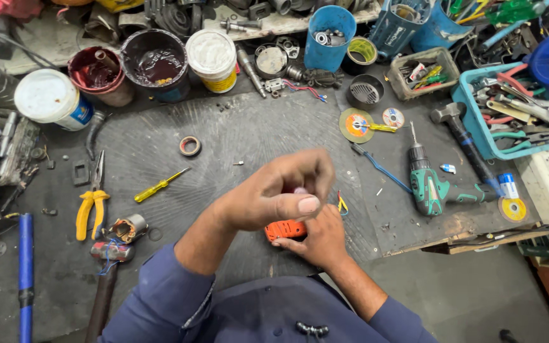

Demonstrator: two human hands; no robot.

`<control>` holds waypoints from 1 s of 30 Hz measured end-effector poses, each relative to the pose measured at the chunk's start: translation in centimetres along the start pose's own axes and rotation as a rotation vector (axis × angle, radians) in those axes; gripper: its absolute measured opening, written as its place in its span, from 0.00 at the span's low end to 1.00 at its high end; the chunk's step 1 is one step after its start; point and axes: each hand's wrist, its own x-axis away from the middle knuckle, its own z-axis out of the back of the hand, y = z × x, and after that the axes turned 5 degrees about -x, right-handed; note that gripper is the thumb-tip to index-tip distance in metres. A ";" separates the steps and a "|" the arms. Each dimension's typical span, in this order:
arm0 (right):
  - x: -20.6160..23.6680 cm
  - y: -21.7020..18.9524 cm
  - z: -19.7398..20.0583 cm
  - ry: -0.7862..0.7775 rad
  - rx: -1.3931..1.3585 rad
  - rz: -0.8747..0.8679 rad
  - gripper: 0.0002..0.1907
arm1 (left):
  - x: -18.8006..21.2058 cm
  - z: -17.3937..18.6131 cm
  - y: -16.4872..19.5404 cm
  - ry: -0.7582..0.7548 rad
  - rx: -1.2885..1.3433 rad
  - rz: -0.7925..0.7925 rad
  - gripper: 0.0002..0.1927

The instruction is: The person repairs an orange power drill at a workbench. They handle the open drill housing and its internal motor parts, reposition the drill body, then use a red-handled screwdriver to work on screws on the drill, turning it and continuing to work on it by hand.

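- My right hand (316, 238) pins the small orange part (285, 229) low on the desk (249, 136), grip clamped around its right end.
- My left hand (281, 190) hovers just above at 12 o'clock, fingertips pinched together on something too small to make out.
- The part looks like hard, light plastic; I judge the flat sides safest to hold.
- Thin yellow wires (342, 204) poke out at 2 o'clock, probably delicate.

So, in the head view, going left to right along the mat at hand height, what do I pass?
Blue bar → yellow-handled pliers → yellow screwdriver → left hand → orange part under right hand → green drill → grinding disc.
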 end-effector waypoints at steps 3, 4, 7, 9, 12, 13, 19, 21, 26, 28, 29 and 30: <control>-0.1 -0.1 0.1 -0.071 -0.011 -0.072 0.40 | 0.1 -1.1 -0.9 0.391 -0.279 -0.177 0.12; -0.2 -0.1 0.1 -0.110 -0.018 -0.119 0.40 | 0.3 -1.8 -1.0 0.568 -0.541 -0.283 0.13; -0.6 -0.4 0.2 -0.121 0.046 -0.090 0.32 | 0.9 -2.6 -0.7 0.711 -0.566 -0.175 0.16; -0.8 -0.7 0.3 0.000 0.085 -0.014 0.43 | 1.1 -1.4 -0.2 0.378 -0.358 -0.025 0.17; -0.8 -0.9 0.6 0.030 -0.117 -0.135 0.48 | 1.1 0.8 -0.1 -0.143 -0.110 -0.010 0.13; -0.8 -0.9 0.6 0.018 -0.229 -0.217 0.47 | 1.2 0.8 -0.5 -0.063 -0.058 -0.078 0.11; 0.0 0.1 -0.2 -0.119 0.039 -0.063 0.34 | 2.6 -2.9 -2.2 0.753 -0.566 -0.170 0.11; 0.5 0.6 -0.5 -0.156 0.087 -0.070 0.33 | 2.7 -2.4 -1.2 0.568 -0.452 -0.009 0.11; 0.9 1.0 -0.6 -0.172 -0.067 -0.147 0.23 | 0.8 1.0 2.6 -0.298 -0.130 -0.139 0.09; 0.8 0.8 -0.7 -0.142 -0.008 -0.100 0.27 | 0.4 -0.3 2.6 0.224 -0.430 -0.250 0.09; 0.7 0.7 -0.6 -0.130 0.005 -0.095 0.28 | 0.5 -1.2 2.2 0.488 -0.574 -0.300 0.09; 0.6 0.6 -0.7 -0.112 0.019 -0.090 0.29 | 0.7 -1.8 1.6 0.588 -0.626 -0.275 0.09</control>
